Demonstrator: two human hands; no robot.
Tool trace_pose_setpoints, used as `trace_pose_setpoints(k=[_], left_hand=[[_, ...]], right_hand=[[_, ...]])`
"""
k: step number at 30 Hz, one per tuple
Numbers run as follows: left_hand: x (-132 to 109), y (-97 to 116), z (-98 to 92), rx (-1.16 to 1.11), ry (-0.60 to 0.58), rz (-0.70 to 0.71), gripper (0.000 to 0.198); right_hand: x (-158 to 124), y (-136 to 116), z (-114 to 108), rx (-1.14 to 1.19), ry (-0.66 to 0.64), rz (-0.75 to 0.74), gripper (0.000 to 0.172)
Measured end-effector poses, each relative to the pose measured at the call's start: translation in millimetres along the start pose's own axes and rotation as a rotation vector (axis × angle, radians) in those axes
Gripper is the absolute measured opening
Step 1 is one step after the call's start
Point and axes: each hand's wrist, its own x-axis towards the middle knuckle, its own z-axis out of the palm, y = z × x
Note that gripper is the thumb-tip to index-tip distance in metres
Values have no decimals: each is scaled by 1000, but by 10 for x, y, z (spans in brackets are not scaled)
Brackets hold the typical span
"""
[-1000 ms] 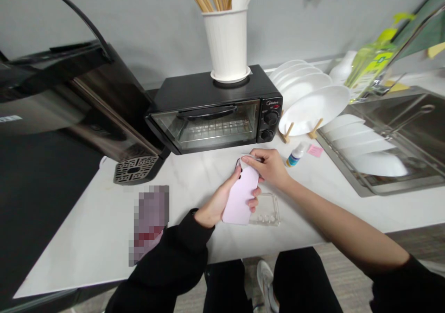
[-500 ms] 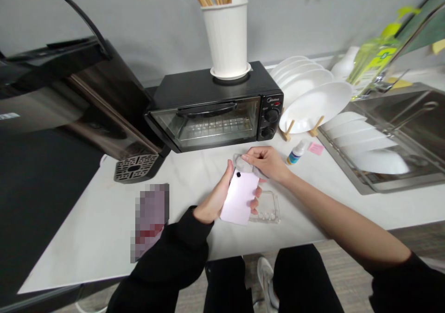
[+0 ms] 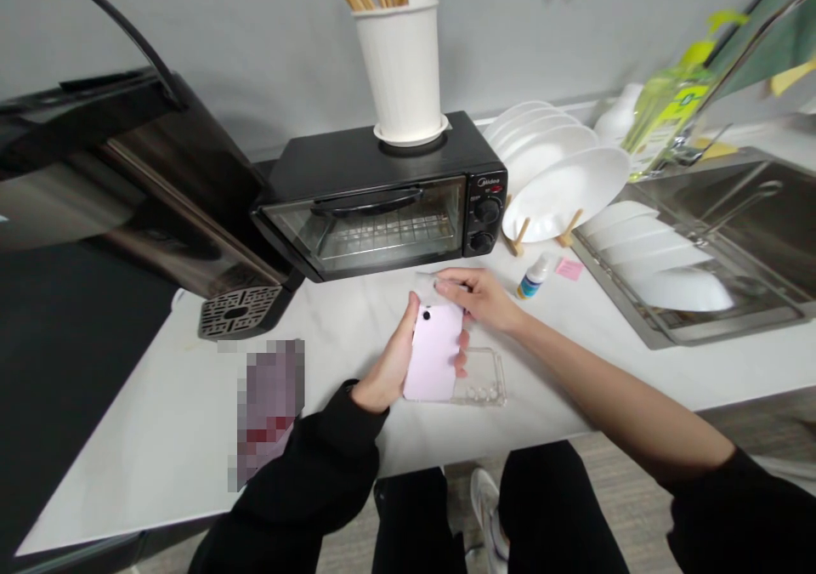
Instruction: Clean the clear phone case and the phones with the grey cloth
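Note:
A pale pink phone (image 3: 433, 357) is held above the counter, its back with a dark camera lens facing up. My left hand (image 3: 388, 366) grips it, thumb along the left edge and fingertips showing past the right edge. My right hand (image 3: 478, 298) pinches a thin greyish-white cloth (image 3: 430, 287) at the phone's top end; the cloth hides that edge. A clear phone case (image 3: 484, 378) lies on the counter just right of the phone, partly covered by it. Beyond my right hand stands a small white spray bottle (image 3: 532, 278) with a blue and yellow label.
A black toaster oven (image 3: 382, 217) stands behind, bearing a white utensil holder (image 3: 401, 72). White plates (image 3: 567, 191) lean in a rack beside the sink (image 3: 663, 336). A black drinks machine (image 3: 235, 310) and a pixelated purple item (image 3: 271, 404) are at left on the white counter (image 3: 146, 438).
My right hand and the cloth have shifted slightly at the phone's top end. The whole view has moved a little, so things sit further left. My left hand keeps its grip.

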Motion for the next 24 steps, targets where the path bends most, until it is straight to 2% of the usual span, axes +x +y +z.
trace_pose_setpoints(k=[2, 3, 5, 6, 8, 10, 12, 13, 14, 17, 18, 20, 22, 24], left_hand=[[-7, 15, -6, -28, 13, 9, 80], [-12, 19, -3, -30, 8, -10, 81], [-21, 21, 10, -18, -17, -68, 85], [-25, 21, 19, -15, -27, -84, 86], [-32, 28, 32, -23, -19, -63, 86], [-43, 47, 30, -37, 3, 4, 83], [-54, 70, 16, -42, 7, 39, 80], [-58, 79, 8, -40, -4, 27, 80], [-60, 85, 1, -39, -18, -2, 81], [-60, 95, -11, -62, -47, -74, 87], [-60, 98, -12, -79, -45, -71, 87], [-64, 102, -13, -103, -34, -49, 84], [-67, 98, -15, -95, -24, -60, 80], [-62, 86, -17, -57, -25, -104, 83]], right_hand=[[8, 6, -15, 16, -95, -14, 43], [13, 10, -23, -17, -86, -20, 41], [21, 19, -37, -156, 39, -46, 38], [25, 21, -43, -228, 110, -64, 44], [28, 17, -49, -279, 151, -89, 49], [26, 11, -49, -180, 43, -82, 42], [22, 14, -44, -66, -75, -53, 46], [19, 21, -42, -49, -77, -41, 49], [17, 31, -39, -71, -33, -38, 47], [16, 64, -30, -245, 208, -85, 43], [18, 71, -26, -271, 231, -107, 43], [22, 76, -17, -217, 125, -143, 37], [25, 73, -10, -106, -49, -158, 45], [24, 71, -7, -75, -90, -140, 48]])
